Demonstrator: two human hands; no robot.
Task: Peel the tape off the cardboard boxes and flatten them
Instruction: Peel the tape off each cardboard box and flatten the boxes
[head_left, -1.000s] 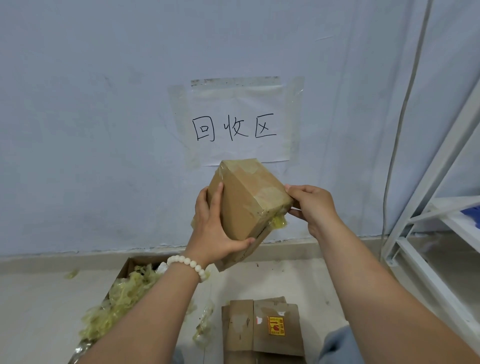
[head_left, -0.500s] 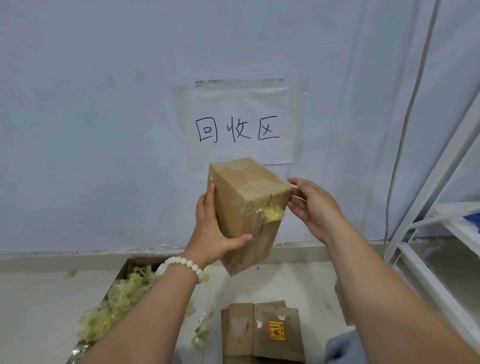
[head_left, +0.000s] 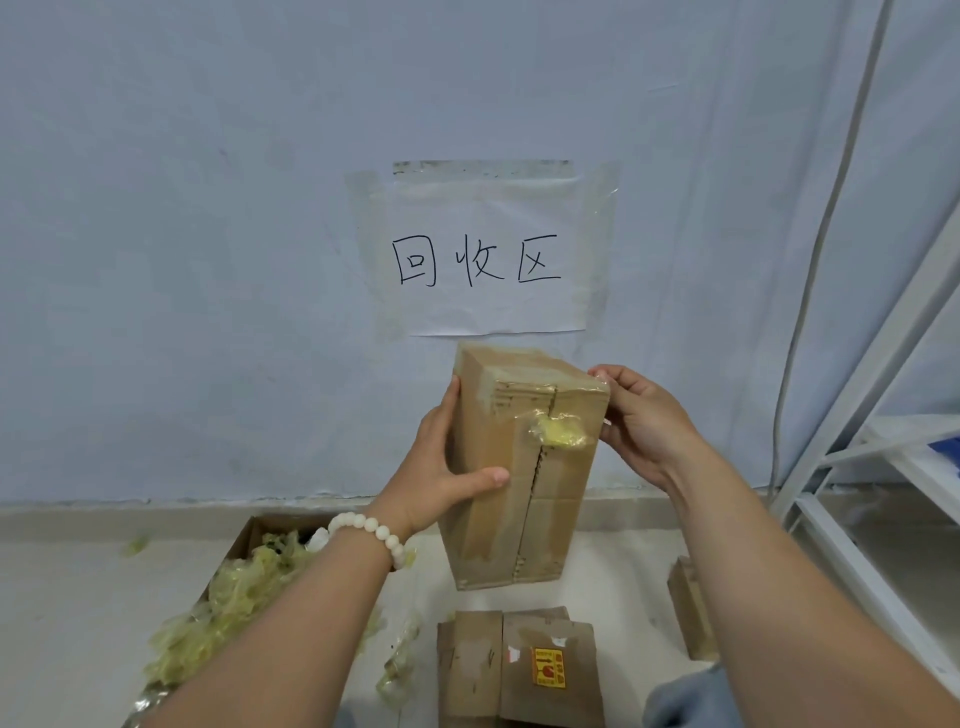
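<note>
I hold a tall brown cardboard box (head_left: 550, 499) upright in front of the wall. Its front seam runs top to bottom, and a crumpled wad of yellowish tape (head_left: 561, 431) clings near the top of that seam. My left hand (head_left: 447, 467) wraps the box's left side, thumb across the front face. My right hand (head_left: 644, 421) touches the upper right edge, fingertips pinching at the top corner where clear tape shows.
An open carton (head_left: 244, 540) heaped with peeled yellowish tape sits on the floor at lower left. Flattened cardboard (head_left: 519, 670) with a yellow sticker lies below the box, another piece (head_left: 691, 608) to the right. A white shelf frame (head_left: 883, 467) stands at right.
The box has turned from tilted to upright, its seamed face now toward me. My right hand stayed at the upper right corner; my left hand shifted along the left side.
</note>
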